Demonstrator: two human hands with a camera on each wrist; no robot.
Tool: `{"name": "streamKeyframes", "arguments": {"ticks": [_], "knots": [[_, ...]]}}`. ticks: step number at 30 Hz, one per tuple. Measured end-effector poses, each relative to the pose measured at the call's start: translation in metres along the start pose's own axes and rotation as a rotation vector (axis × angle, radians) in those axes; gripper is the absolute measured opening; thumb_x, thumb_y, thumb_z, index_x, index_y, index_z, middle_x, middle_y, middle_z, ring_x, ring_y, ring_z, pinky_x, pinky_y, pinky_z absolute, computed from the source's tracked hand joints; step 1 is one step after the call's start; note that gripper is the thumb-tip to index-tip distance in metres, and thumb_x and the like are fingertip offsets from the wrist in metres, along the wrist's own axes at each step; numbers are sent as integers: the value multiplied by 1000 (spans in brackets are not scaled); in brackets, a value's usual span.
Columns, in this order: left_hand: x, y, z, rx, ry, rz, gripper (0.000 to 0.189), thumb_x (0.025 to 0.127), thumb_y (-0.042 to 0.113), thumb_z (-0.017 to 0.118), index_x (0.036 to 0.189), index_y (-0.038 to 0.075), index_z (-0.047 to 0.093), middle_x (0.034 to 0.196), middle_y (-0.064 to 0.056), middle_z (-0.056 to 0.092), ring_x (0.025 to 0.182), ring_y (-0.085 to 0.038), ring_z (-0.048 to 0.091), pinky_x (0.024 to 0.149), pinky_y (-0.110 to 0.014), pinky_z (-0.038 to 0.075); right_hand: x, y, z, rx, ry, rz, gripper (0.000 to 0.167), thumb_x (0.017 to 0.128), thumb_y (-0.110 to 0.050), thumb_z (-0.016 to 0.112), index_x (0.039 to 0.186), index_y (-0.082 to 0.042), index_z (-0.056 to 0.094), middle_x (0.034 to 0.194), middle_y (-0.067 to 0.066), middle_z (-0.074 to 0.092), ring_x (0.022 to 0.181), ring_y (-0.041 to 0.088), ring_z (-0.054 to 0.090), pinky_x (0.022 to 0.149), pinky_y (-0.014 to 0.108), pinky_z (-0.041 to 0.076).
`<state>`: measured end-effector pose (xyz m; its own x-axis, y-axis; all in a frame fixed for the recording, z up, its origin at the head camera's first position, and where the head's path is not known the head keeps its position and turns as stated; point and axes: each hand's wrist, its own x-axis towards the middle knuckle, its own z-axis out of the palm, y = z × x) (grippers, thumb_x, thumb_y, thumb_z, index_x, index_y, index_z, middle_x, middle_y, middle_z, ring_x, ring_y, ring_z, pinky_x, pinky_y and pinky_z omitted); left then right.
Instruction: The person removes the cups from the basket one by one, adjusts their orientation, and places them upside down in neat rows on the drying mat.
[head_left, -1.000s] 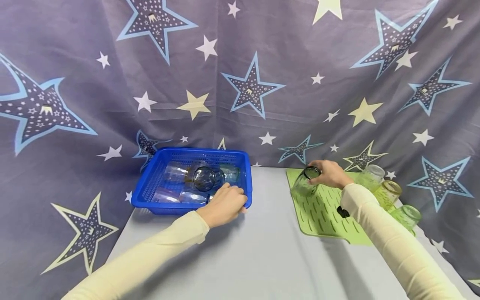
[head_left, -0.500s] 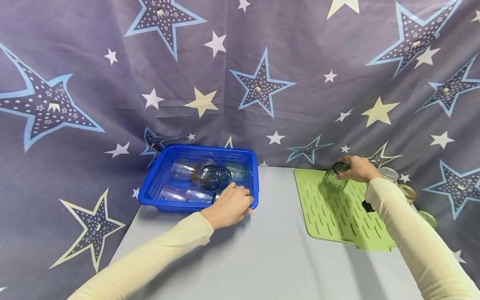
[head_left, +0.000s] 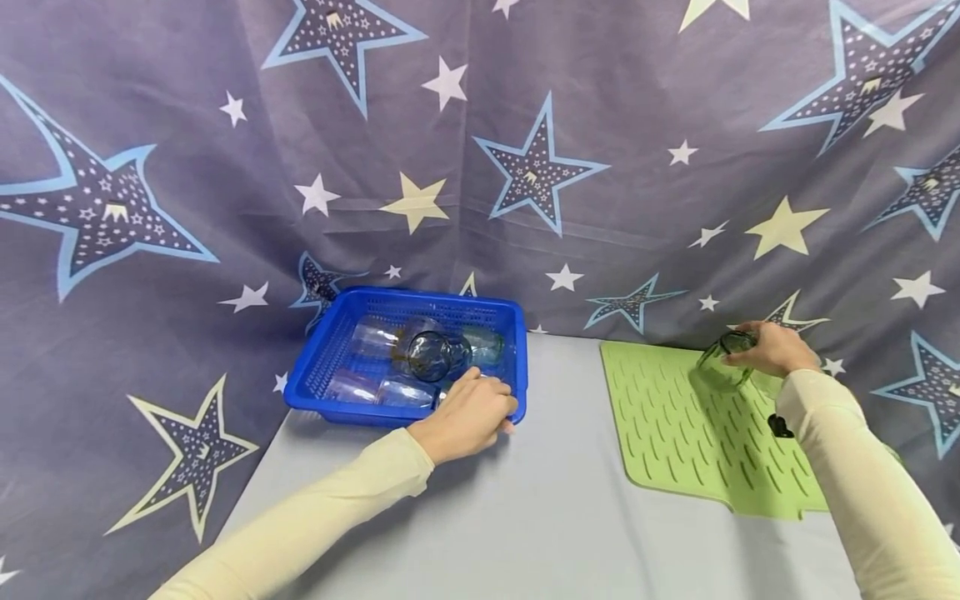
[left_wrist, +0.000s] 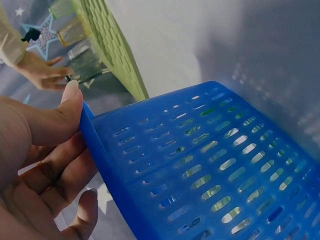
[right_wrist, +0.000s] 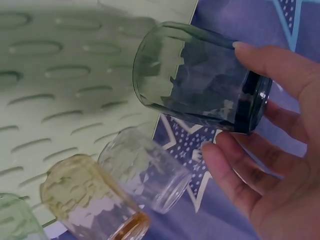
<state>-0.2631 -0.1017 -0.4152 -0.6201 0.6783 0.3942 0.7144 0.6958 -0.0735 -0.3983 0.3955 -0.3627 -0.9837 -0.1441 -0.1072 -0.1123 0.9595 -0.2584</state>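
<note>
My left hand (head_left: 471, 415) grips the front right corner of the blue basket (head_left: 330, 410); in the left wrist view the thumb lies over the rim (left_wrist: 130, 200), with curled fingers below. Inside the basket several glasses lie close together, among them a dark one (head_left: 429, 356) and a greenish one (head_left: 483, 344). Over the far right of the green drying mat (head_left: 675, 446), my right hand (head_left: 776, 348) holds a dark-tinted glass (right_wrist: 200, 80) mouth down, thumb and fingers around its thick base. The glass leans slightly; whether its mouth touches the mat I cannot tell.
Beside the held glass, the right wrist view has a clear glass (right_wrist: 145, 170), an amber glass (right_wrist: 90, 195) and a green glass (right_wrist: 17, 215) upside down on the mat. A star-patterned curtain (head_left: 600, 250) hangs behind the white table (head_left: 555, 500).
My right hand has carried the dark glass rightward across the mat toward the other glasses. The left hand keeps its grip on the basket. The head view has turned slightly right-to-left shifted scenery.
</note>
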Motion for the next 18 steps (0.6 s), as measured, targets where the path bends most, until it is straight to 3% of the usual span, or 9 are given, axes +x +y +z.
{"name": "streamKeyframes", "arguments": {"ticks": [11, 18], "knots": [[0, -1, -1, -54, -26, -42, 28, 93, 25, 78, 68, 20, 66, 67, 9, 50, 66, -11, 51, 69, -36, 39, 2, 22, 0, 26, -6, 51, 97, 86, -50, 78, 150, 8, 35, 141, 54, 25, 120, 75, 32, 91, 79, 38], [-3, -3, 0, -46, -17, -54, 27, 94, 34, 77, 71, 20, 70, 69, 10, 55, 67, -11, 52, 67, -32, 35, 12, 29, 5, 10, -28, 56, 105, 85, -61, 74, 152, 7, 32, 142, 53, 26, 118, 75, 34, 84, 78, 41]]}}
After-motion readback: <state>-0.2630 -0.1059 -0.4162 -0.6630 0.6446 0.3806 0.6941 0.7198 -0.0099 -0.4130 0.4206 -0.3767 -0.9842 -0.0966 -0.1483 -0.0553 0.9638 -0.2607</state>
